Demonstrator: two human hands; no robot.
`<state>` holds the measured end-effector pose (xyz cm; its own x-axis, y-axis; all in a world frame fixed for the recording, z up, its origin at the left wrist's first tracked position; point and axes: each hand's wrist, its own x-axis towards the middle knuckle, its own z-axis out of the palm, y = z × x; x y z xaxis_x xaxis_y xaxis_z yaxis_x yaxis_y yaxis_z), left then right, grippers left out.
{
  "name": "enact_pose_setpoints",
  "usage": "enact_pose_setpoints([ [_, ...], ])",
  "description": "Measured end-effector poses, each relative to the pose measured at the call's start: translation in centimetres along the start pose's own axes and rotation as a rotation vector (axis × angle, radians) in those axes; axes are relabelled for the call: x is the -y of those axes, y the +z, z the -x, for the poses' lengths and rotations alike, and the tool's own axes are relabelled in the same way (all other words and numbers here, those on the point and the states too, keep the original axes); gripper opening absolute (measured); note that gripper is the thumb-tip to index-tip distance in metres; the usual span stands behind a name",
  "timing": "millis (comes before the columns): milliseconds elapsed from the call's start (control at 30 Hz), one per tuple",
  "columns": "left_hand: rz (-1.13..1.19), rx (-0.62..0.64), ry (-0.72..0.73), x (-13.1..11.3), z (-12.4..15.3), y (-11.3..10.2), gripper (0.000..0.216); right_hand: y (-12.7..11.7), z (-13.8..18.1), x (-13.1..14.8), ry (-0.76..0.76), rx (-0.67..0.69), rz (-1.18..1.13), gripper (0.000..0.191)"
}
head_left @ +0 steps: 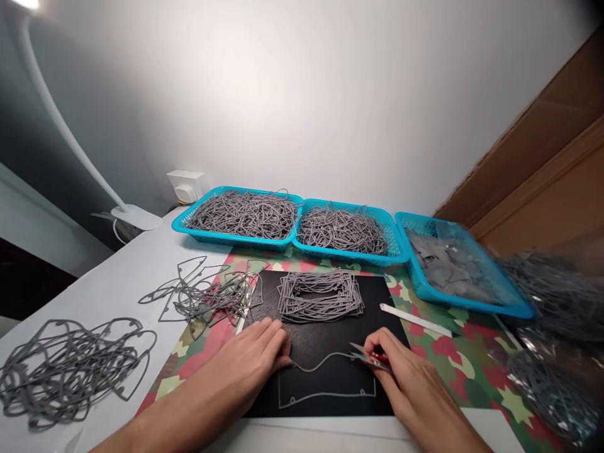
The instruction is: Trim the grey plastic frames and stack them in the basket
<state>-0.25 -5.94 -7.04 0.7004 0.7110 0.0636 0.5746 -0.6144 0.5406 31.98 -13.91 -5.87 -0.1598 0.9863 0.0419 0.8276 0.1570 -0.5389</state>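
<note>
On the black mat (321,408) in front of me lies a thin grey rubber gasket (325,396), a rectangular loop with small eyelets and a wavy far side. My left hand (264,349) pinches that loop at its far left corner. In my right hand (391,362) is a pair of small scissors (365,357) with some red at the handle. Their blades stand apart at the far right corner of the loop, by an eyelet. Beyond both hands, a neat stack of similar gaskets (321,296) rests on the mat.
Two blue baskets (236,240) (349,255) of grey strands stand at the back. A third basket (465,304) holds flat grey pieces. Loose gaskets (75,365) lie left, bagged ones (552,390) right. A white stick (415,319), lamp (136,217) and cardboard box (542,163) surround the mat.
</note>
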Motion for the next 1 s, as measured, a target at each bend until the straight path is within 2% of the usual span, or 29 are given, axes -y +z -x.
enact_pose_setpoints([
  [133, 0.071, -0.037, -0.09, -1.4, -1.4, -3.9, 0.031, -1.6, -1.9, 0.9, 0.023, -0.115, -0.145, 0.015],
  [200, 0.069, -0.054, -0.07, -1.8, -3.2, -6.2, 0.034, -2.7, -4.1, 1.6, -0.013, -0.176, -0.182, 0.009],
  [333, 0.02, -0.085, 0.004, -1.4, -7.2, -9.3, 0.029, -3.7, -8.7, 2.5, -0.058, -0.265, -0.018, 0.013],
  [400, -0.029, -0.124, -0.014, -0.6, -8.1, -10.1, 0.029, -3.4, -9.8, 2.1, -0.051, -0.318, 0.046, 0.015],
  [500, -0.099, -0.162, -0.072, 0.8, -6.3, -10.9, 0.033, -2.4, -9.1, 0.9, -0.032, -0.398, 0.087, 0.019],
  [633, -0.143, -0.117, -0.081, 2.6, -1.1, -10.9, 0.034, -1.2, -6.1, 0.7, -0.062, -0.516, 0.101, 0.023],
  [700, -0.162, -0.087, -0.051, 3.5, 0.8, -10.3, 0.031, 0.0, -4.8, 2.2, -0.141, -0.444, 0.044, 0.024],
  [767, -0.198, -0.099, -0.043, 4.6, 1.7, -9.7, 0.024, 2.0, -4.1, 4.5, -0.243, -0.251, -0.031, 0.02],
  [833, -0.23, -0.119, -0.052, 5.7, 1.7, -9.3, 0.026, 4.6, -3.9, 6.8, -0.339, -0.094, -0.017, 0.007],
  [867, -0.233, -0.12, -0.052, 6.2, 1.6, -9.2, 0.027, 6.0, -4.0, 7.8, -0.399, -0.039, 0.016, 0.012],
  [967, -0.184, -0.105, -0.045, 7.4, 1.5, -9.1, 0.025, 9.6, -4.7, 9.8, -0.568, -0.03, 0.189, 0.024],
  [1000, -0.158, -0.107, -0.047, 7.7, 1.6, -9.1, 0.025, 10.5, -5.0, 10.2, -0.584, -0.052, 0.247, 0.028],
])
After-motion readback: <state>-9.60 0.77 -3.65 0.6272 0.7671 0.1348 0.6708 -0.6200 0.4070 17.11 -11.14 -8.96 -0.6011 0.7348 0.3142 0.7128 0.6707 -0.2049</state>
